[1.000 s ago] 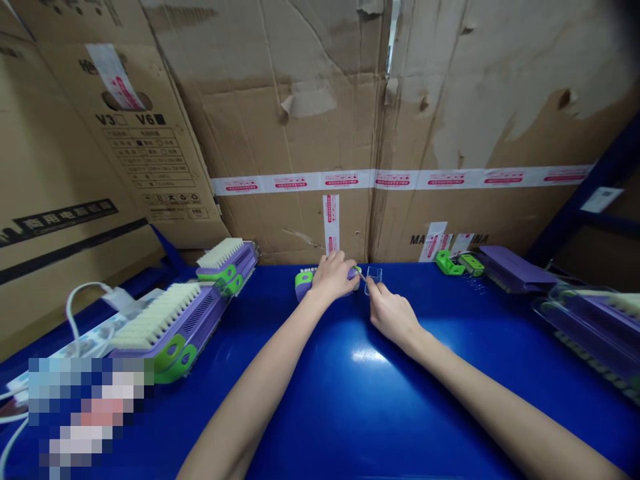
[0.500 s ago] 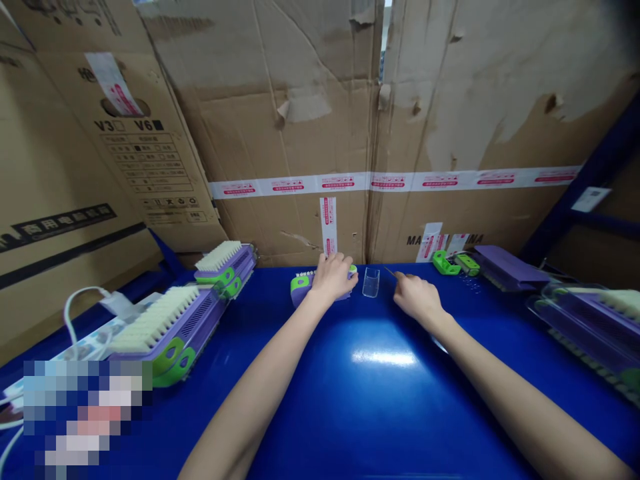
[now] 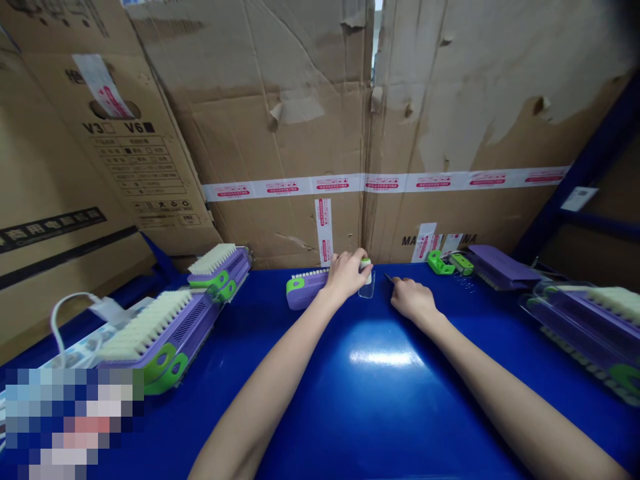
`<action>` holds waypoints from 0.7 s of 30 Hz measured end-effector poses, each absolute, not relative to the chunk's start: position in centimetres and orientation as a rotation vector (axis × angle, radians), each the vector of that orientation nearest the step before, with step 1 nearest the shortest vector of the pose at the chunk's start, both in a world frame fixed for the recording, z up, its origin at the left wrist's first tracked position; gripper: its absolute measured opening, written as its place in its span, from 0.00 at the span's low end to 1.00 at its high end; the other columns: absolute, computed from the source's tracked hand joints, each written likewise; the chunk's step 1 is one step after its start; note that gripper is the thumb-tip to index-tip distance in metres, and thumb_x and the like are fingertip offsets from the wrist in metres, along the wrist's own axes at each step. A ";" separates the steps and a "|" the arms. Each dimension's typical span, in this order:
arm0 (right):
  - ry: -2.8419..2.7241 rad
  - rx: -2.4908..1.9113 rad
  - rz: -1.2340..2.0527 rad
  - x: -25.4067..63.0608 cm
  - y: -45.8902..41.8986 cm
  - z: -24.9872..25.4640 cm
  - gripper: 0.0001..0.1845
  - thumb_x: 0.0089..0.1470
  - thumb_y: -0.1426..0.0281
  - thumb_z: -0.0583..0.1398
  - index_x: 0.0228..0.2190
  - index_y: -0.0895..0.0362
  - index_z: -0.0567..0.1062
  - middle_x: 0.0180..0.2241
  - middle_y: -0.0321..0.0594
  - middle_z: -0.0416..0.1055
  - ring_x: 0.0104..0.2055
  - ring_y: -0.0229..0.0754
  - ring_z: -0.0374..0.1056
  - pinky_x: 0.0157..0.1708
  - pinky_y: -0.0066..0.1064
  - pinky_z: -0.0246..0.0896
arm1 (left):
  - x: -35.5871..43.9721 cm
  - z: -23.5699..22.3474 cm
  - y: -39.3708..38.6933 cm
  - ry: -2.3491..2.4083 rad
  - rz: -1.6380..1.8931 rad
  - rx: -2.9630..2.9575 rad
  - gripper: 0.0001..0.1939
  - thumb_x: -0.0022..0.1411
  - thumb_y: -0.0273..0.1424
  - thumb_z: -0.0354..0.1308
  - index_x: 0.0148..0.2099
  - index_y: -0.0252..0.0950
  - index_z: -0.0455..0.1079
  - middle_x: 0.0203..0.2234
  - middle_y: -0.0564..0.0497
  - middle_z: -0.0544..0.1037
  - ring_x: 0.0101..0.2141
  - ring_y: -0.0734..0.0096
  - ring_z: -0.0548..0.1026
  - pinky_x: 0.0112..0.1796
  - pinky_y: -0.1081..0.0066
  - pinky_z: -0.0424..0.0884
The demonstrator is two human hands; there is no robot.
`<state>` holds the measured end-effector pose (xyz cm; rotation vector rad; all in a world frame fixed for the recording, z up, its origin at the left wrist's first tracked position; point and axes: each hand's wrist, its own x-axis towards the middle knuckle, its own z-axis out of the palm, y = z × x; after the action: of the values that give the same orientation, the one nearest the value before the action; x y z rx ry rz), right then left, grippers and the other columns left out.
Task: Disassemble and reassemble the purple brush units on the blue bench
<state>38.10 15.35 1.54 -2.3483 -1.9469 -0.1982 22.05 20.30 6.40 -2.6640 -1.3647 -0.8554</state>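
A purple brush-like unit [image 3: 306, 292] with a green end and white bristles lies at the back middle of the table, its right part hidden behind my left hand [image 3: 346, 273]. The fingers of that hand are closed on a small green-and-white part [image 3: 367, 265]. Just under this part is a clear plastic piece [image 3: 367, 288], partly covered by it. My right hand [image 3: 414, 298] is closed and rests near the table, right of the clear piece. A thin dark pointed tool [image 3: 387, 276] sticks out of its fingers; the rest is hidden.
More purple-and-green brush units [image 3: 160, 333] stand at left, beside a power strip [image 3: 95, 343] with white cables. At right lie a green bracket [image 3: 440, 263], a purple cover [image 3: 503, 265] and another brush unit [image 3: 585, 327]. Cardboard walls [image 3: 290, 147] close off the back.
My left hand has shifted right, away from the brush unit's right end, with the green-and-white part now showing in its fingers over the clear piece. My right hand stays nearly in place.
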 end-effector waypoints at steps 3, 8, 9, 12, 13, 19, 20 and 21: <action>-1.942 -2.357 -0.195 38.1 15.3 1.5 0.18 0.54 0.74 0.48 0.44 0.60 0.71 0.37 0.51 0.72 0.38 0.51 0.72 0.33 0.36 0.64 | 22.8 6.4 20.5 -1.423 -0.675 -2.736 0.11 0.62 0.38 0.53 0.45 0.41 0.70 0.38 0.50 0.78 0.43 0.60 0.73 0.44 0.63 0.64; -1.901 -2.325 -0.260 37.9 15.3 1.6 0.18 0.59 0.67 0.47 0.44 0.59 0.71 0.39 0.51 0.71 0.36 0.51 0.72 0.32 0.37 0.63 | 23.6 6.0 21.1 -1.490 -0.367 -2.741 0.14 0.62 0.40 0.53 0.46 0.40 0.72 0.39 0.46 0.78 0.44 0.57 0.73 0.47 0.57 0.62; -1.881 -2.291 -0.293 37.9 15.3 1.6 0.20 0.60 0.65 0.46 0.45 0.59 0.71 0.40 0.51 0.70 0.37 0.51 0.71 0.32 0.37 0.63 | 23.7 5.9 21.1 -1.482 -0.333 -2.730 0.14 0.62 0.39 0.53 0.46 0.40 0.73 0.39 0.46 0.78 0.45 0.57 0.72 0.47 0.57 0.62; -1.860 -2.109 -0.338 38.0 15.5 1.5 0.24 0.61 0.62 0.44 0.52 0.59 0.67 0.43 0.51 0.70 0.44 0.53 0.68 0.36 0.39 0.64 | 23.8 5.6 21.1 -1.434 -0.289 -2.693 0.14 0.62 0.38 0.52 0.45 0.39 0.73 0.40 0.45 0.78 0.46 0.56 0.70 0.47 0.55 0.62; -1.884 -2.018 -0.322 38.1 15.5 1.3 0.25 0.61 0.61 0.45 0.53 0.60 0.65 0.44 0.52 0.69 0.46 0.53 0.66 0.39 0.39 0.63 | 23.8 5.6 21.1 -1.411 -0.281 -2.681 0.14 0.62 0.38 0.52 0.45 0.39 0.74 0.40 0.44 0.77 0.46 0.55 0.70 0.47 0.55 0.62; -2.082 -1.527 -0.065 38.0 15.9 -0.1 0.40 0.56 0.52 0.52 0.63 0.57 0.49 0.55 0.53 0.62 0.57 0.55 0.58 0.52 0.47 0.54 | 23.9 5.5 20.8 -1.329 -0.140 -2.660 0.14 0.64 0.33 0.48 0.42 0.34 0.75 0.43 0.40 0.75 0.49 0.53 0.66 0.48 0.52 0.60; -2.087 -1.514 -0.038 37.8 15.9 -0.3 0.43 0.54 0.51 0.53 0.63 0.57 0.47 0.56 0.53 0.61 0.57 0.55 0.57 0.52 0.48 0.54 | 23.9 5.5 20.8 -1.317 -0.129 -2.664 0.15 0.65 0.32 0.47 0.43 0.34 0.74 0.43 0.40 0.75 0.49 0.53 0.66 0.48 0.52 0.60; -2.091 -1.511 -0.019 37.7 16.0 -0.5 0.45 0.53 0.50 0.54 0.64 0.57 0.46 0.56 0.54 0.61 0.57 0.56 0.57 0.52 0.48 0.53 | 23.9 5.5 20.8 -1.300 -0.139 -2.667 0.15 0.65 0.32 0.47 0.43 0.33 0.74 0.43 0.40 0.75 0.49 0.53 0.66 0.48 0.52 0.60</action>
<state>37.65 15.96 -0.51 -1.5106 -2.0912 -0.0187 23.86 20.82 5.52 -2.6670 -1.3004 -0.1394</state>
